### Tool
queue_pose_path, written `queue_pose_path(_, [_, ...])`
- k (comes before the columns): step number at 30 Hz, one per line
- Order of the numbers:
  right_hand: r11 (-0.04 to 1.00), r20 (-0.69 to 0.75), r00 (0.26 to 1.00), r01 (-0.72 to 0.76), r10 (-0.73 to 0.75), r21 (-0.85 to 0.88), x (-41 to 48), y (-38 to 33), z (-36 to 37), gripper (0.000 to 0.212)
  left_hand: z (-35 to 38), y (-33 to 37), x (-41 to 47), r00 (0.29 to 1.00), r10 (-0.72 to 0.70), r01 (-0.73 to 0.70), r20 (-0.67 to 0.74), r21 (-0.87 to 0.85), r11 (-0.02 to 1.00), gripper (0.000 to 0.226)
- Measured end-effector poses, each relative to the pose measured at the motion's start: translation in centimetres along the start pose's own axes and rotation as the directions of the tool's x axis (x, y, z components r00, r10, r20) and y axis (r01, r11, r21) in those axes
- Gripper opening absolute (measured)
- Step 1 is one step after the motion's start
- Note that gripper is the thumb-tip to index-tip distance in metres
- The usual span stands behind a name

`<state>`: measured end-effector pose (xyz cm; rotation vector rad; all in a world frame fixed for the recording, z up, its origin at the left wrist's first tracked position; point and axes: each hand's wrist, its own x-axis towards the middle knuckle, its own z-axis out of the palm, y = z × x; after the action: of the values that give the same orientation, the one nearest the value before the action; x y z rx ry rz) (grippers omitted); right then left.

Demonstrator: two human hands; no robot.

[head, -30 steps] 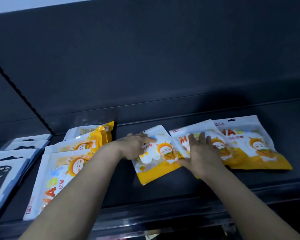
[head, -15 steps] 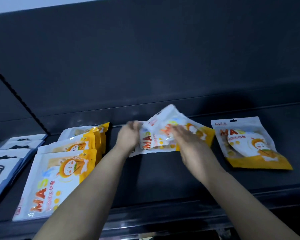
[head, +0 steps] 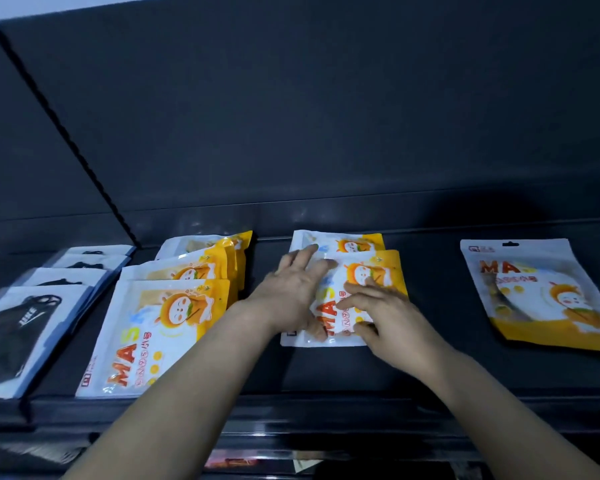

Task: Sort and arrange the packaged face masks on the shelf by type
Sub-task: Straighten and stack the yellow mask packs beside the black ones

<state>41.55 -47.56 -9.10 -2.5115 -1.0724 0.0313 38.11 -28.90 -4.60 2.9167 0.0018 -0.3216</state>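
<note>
Two yellow-and-white mask packs lie overlapped in the middle of the dark shelf [head: 361,372]: a front pack [head: 368,282] and a rear pack [head: 347,241] partly under it. My left hand [head: 291,292] rests flat on their left side with fingers spread. My right hand [head: 385,317] presses the front pack with straight fingers. To the left lies a stack of the same yellow packs [head: 160,327]. A single yellow pack [head: 537,292] lies alone on the right.
Several white packs with black masks [head: 25,327] lie in a row at the far left. A dark back wall [head: 326,116] rises behind the shelf. More goods show dimly on a lower shelf [head: 232,462].
The two packs, lifted between my hands half a second ago, now lie flat and overlapped on the shelf. Both hands have come down onto them.
</note>
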Motion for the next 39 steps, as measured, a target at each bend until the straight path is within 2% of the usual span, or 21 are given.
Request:
queue_pose_path(2, [0.999, 0.001, 1.000, 0.019, -0.019, 0.032, 0.3, -0.1, 0.0, 0.043, 0.0, -0.1, 0.1, 0.995, -0.026, 0.023, 0.101, 0.029, 0.999, 0.117])
queue_pose_path(4, [0.997, 0.014, 1.000, 0.019, -0.020, 0.071, 0.8, -0.2, 0.4, 0.045, -0.2, -0.2, 0.2, 0.987, -0.062, 0.050, 0.146, 0.088, 0.995, 0.114])
queue_pose_path(8, [0.988, 0.021, 1.000, 0.007, -0.010, 0.154, 1.8, 0.0, 0.6, 0.045, -0.7, -0.3, 0.7, 0.980, -0.115, 0.099, 0.165, 0.104, 0.990, 0.112])
queue_pose_path(10, [0.984, -0.048, 0.999, 0.005, 0.003, 0.177, 1.4, 0.4, -0.1, 0.040, -1.2, 0.1, 0.9, 0.980, -0.115, 0.096, 0.165, 0.117, 0.988, 0.109])
queue_pose_path(12, [0.985, -0.138, 0.990, -0.004, 0.027, 0.170, 0.1, 1.5, -1.0, 0.035, -1.6, 1.0, 1.2, 0.994, -0.078, 0.069, 0.082, 0.115, 0.991, 0.098])
queue_pose_path(17, [0.967, -0.357, 0.909, -0.250, 0.216, -0.052, -4.5, 6.8, -3.7, 0.029, -1.3, 6.2, 4.5, 0.980, 0.125, -0.132, -0.152, -0.033, 0.991, 0.052])
queue_pose_path(21, [0.857, -0.399, 0.837, -0.477, 0.374, -0.198, -8.0, 10.0, -5.9, 0.025, -0.1, 12.4, 7.9, 0.972, 0.155, -0.185, -0.177, -0.165, 0.969, 0.041])
queue_pose_path(24, [0.751, -0.322, 0.777, -0.619, 0.541, -0.230, -10.0, 11.0, -6.7, 0.037, 0.8, 16.7, 10.3, 0.980, 0.138, -0.175, -0.147, -0.283, 0.943, 0.038])
queue_pose_path(26, [0.733, -0.223, 0.754, -0.655, 0.618, -0.185, -10.9, 11.7, -7.1, 0.041, 1.5, 18.8, 12.1, 0.989, 0.087, -0.123, -0.122, -0.327, 0.937, 0.032])
queue_pose_path(28, [0.764, -0.194, 0.764, -0.639, 0.616, -0.089, -11.4, 12.1, -7.6, 0.032, 1.9, 20.3, 13.4, 0.994, 0.035, -0.066, -0.099, -0.324, 0.944, 0.034])
queue_pose_path(31, [0.794, -0.173, 0.783, -0.608, 0.597, -0.015, -11.8, 12.4, -8.8, 0.018, 2.4, 21.5, 14.6, 0.996, -0.012, -0.011, -0.086, -0.257, 0.966, 0.050])
queue_pose_path(34, [0.786, -0.196, 0.763, -0.612, 0.616, 0.085, -11.6, 13.0, -9.6, 0.007, 2.5, 21.3, 15.4, 0.994, -0.057, 0.034, -0.098, -0.221, 0.975, 0.048])
queue_pose_path(39, [0.771, -0.201, 0.745, -0.611, 0.636, 0.179, -11.4, 14.5, -9.6, 0.025, 2.3, 20.4, 15.7, 0.991, -0.061, 0.019, -0.116, -0.338, 0.941, 0.036])
